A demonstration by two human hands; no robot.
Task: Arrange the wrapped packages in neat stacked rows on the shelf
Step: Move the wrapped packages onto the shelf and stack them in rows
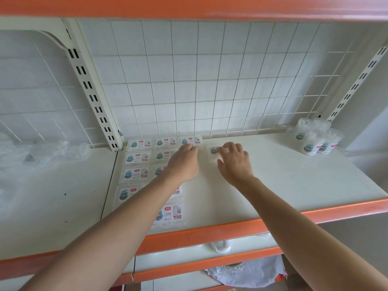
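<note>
Flat wrapped packages with white labels lie in rows on the left part of the white shelf [283, 181]; one is at the back [140, 143], another near the front edge [173, 215]. My left hand [184, 162] reaches over the rows, its fingertips touching the back-row package [192, 139]. A single package [212, 153] lies apart, just right of the rows. My right hand [235, 162] rests on it with fingers spread and bent over its top. My left forearm hides parts of several packages.
Three clear labelled cups [315, 141] stand at the back right corner. A wire grid panel [210, 80] backs the shelf. Crumpled clear plastic [31, 156] lies on the neighbouring shelf at left. An orange rail [231, 229] edges the front; another plastic bag [245, 271] lies below.
</note>
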